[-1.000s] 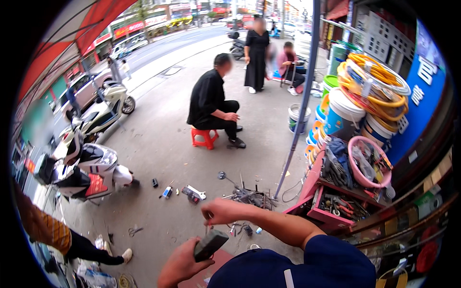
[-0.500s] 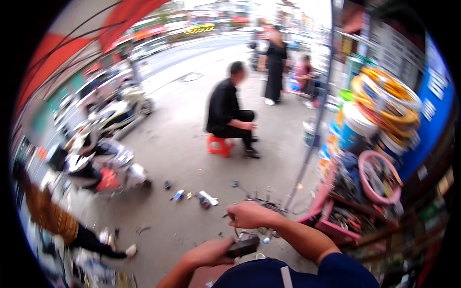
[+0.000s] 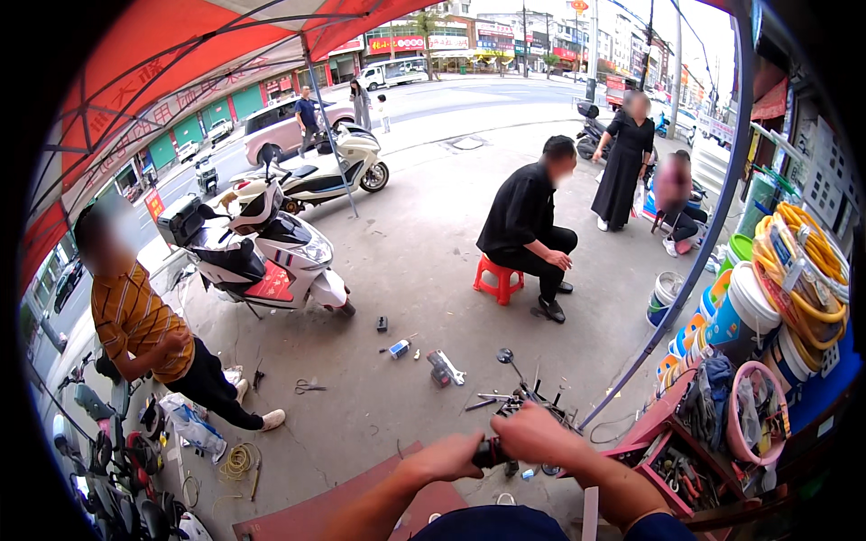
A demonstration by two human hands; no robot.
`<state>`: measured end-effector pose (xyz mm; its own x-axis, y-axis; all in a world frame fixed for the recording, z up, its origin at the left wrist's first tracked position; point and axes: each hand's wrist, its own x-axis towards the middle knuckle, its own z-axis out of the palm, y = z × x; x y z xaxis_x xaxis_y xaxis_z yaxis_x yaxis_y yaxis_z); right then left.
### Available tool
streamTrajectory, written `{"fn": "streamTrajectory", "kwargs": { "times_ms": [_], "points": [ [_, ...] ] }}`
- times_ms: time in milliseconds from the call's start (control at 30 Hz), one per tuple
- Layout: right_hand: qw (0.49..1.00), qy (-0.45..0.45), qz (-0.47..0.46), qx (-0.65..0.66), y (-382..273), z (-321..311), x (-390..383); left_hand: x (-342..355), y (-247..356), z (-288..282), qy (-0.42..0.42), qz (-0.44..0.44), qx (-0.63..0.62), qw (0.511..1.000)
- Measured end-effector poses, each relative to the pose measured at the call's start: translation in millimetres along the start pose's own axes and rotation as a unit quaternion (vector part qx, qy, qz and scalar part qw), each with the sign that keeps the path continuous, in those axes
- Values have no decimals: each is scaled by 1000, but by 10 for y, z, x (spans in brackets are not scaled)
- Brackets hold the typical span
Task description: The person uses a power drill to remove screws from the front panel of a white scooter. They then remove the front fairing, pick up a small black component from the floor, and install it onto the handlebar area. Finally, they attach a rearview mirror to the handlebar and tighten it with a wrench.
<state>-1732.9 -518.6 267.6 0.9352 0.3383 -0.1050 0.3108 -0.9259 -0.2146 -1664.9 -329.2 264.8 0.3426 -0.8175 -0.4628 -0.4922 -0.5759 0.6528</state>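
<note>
My left hand is closed around a small black block-like part in front of my body. Right up against it, my right hand has its fingers curled in. Whether the right fingers grip the black part or something small is hidden behind the knuckles. Just beyond my hands, a cluster of metal tools and dark parts lies on the ground. Farther left lie an open-end wrench, a blue-and-white bottle, a small black box and scissors.
An open red toolbox and pink basket stand at my right, near a slanting pole. A reddish-brown board lies low left. One person sits on a red stool; another stands left, near a white scooter.
My head view has shifted left and upward. My two hands have come together at the black part; before, the right was held apart above it, pinching something thin.
</note>
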Motion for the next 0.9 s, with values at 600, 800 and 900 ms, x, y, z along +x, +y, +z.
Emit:
{"fn": "streamTrajectory", "kwargs": {
  "times_ms": [600,800,900],
  "points": [
    [639,193,230,709,-188,748,-177,350,-326,838,264,69,-453,848],
    [610,182,330,697,160,891,-406,228,-712,729,143,-39,-412,899],
    [583,221,440,646,429,1517,-685,359,-1559,1275,187,-139,-437,869]
  ]
}}
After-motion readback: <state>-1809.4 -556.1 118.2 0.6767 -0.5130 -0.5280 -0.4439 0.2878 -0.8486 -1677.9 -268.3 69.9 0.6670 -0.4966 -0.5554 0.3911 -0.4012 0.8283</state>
